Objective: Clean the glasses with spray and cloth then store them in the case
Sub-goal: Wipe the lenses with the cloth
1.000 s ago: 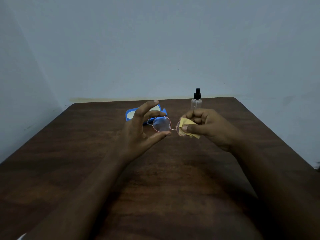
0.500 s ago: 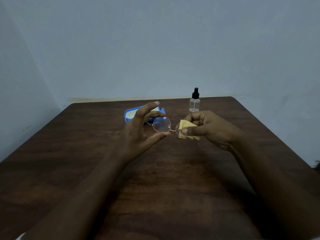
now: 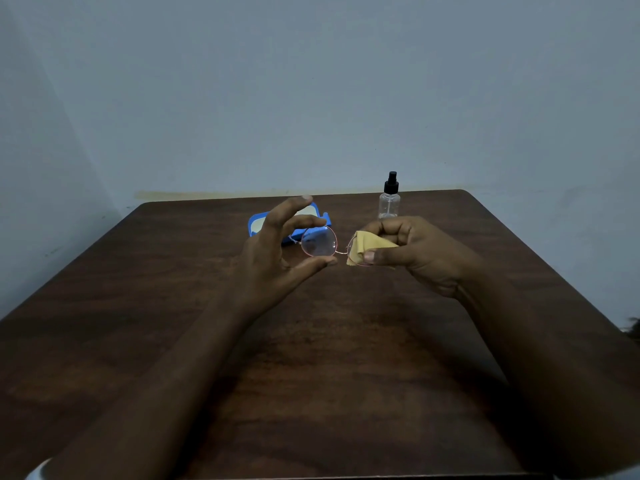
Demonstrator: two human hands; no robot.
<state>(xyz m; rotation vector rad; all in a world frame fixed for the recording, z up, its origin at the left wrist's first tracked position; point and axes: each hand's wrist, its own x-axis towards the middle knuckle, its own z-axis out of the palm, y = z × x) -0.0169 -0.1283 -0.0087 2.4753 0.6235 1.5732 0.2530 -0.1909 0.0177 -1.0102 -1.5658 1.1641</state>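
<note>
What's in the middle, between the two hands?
The glasses: the left hand pinches one round lens, and the right hand holds the yellow cloth over the other. The head view shows it.

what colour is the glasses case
Bright blue with a pale lining: the open plastic glasses case, seen in the head view.

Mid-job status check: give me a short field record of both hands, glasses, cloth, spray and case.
left hand: pinches one lens rim of the glasses, thumb below, finger above
right hand: pinches yellow cloth around the other lens
glasses: held above the table
spray bottle: upright near far edge, untouched
case: blue, on table behind left hand
</note>
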